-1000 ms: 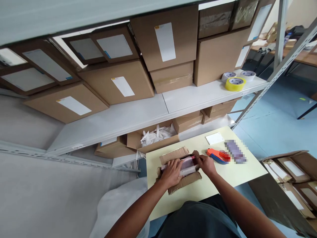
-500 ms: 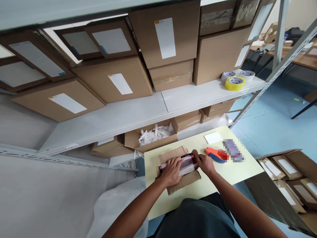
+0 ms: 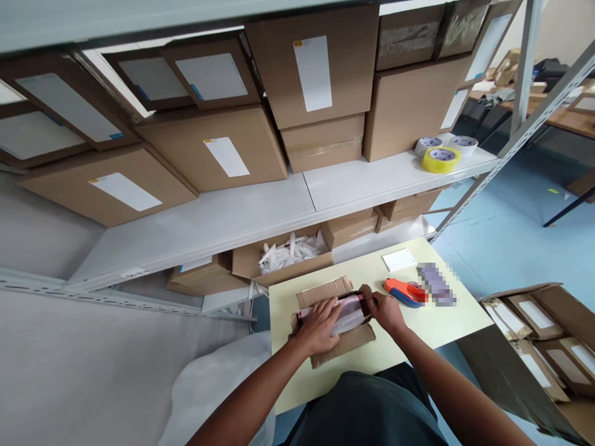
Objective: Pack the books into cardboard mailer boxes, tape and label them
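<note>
On the pale yellow table [image 3: 297, 387] lies a small cardboard box [image 3: 343, 344] with its long flaps folded out. Inside it is a packet in clear plastic wrap [image 3: 349, 314], dark red at its ends. My left hand [image 3: 320, 325] rests on the packet's left part, fingers stretched out. At the box's right end, my right hand [image 3: 385, 311] pinches the small end flap [image 3: 367, 297]. A red and blue tape dispenser [image 3: 405, 292] lies just right of that hand. The packet's underside is hidden in the box.
A white card [image 3: 398, 260] and a blurred-out purple thing [image 3: 437, 284] lie at the table's far right. Behind stands a shelf with cartons [image 3: 214, 148], tape rolls [image 3: 440, 159] and a box of white pieces [image 3: 292, 253]. An open carton of smaller boxes [image 3: 539, 365] stands at right.
Both hands stay at the box, left on the packet and right at the end flap. The whole view has shifted very slightly; little else differs.
</note>
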`<state>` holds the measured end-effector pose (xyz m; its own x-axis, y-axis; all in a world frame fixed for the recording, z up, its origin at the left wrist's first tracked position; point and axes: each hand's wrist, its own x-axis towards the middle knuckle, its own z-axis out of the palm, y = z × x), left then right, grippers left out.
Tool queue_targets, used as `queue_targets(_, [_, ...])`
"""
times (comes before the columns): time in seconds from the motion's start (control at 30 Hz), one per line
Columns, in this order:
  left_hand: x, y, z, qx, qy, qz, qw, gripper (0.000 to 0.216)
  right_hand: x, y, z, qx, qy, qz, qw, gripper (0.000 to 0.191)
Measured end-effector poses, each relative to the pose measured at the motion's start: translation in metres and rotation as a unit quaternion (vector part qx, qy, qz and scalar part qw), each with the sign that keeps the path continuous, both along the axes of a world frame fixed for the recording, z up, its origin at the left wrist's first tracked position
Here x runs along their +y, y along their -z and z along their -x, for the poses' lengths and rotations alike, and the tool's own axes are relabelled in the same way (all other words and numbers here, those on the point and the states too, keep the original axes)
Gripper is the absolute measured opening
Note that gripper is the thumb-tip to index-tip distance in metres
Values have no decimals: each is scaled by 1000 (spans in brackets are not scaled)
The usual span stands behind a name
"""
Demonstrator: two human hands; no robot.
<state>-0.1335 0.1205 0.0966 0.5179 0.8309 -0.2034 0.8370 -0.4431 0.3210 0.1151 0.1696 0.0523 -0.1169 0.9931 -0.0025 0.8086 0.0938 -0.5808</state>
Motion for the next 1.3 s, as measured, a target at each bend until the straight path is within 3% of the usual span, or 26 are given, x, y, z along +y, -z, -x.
queue_targets(0.2, [-8, 10, 8, 55, 50, -52, 996, 68, -11, -12, -1, 32, -32, 26, 999, 46])
queue_targets(0.37, [-11, 14, 3, 69, 61, -79, 993, 76, -16, -20, -5, 42, -93, 32, 994, 43])
queue_targets(0.5, [-14, 11, -1, 44, 34, -78, 995, 76, -17, -22, -10, 16, -141, 28, 990, 62])
queue_targets(0.63, [-17, 8, -3, 15, -6, -56, 998, 67, -20, -33, -11, -20, -134, -75, 988, 58])
queue_targets(0.73, [-16, 9, -4, 1, -21, -68, 997, 72, -25, -42, 0, -18, -233, -163, 959, 60])
queue_targets(0.83, [-12, 12, -4, -6, -22, -80, 997, 75, -28, -39, 19, -30, -371, -138, 918, 47])
queue_targets(1.0, [-4, 8, -5, -31, -29, -80, 996, 74, -19, -17, 38, -63, -395, -82, 913, 20])
queue_targets(1.13, [-11, -10, 22, -55, -33, -28, 998, 89, -10, -13, 35, -90, -413, -63, 904, 15])
queue_targets(1.3, [-34, -28, 78, -5, -115, 9, 993, 96, -2, -25, 36, -97, -422, -63, 899, 14])
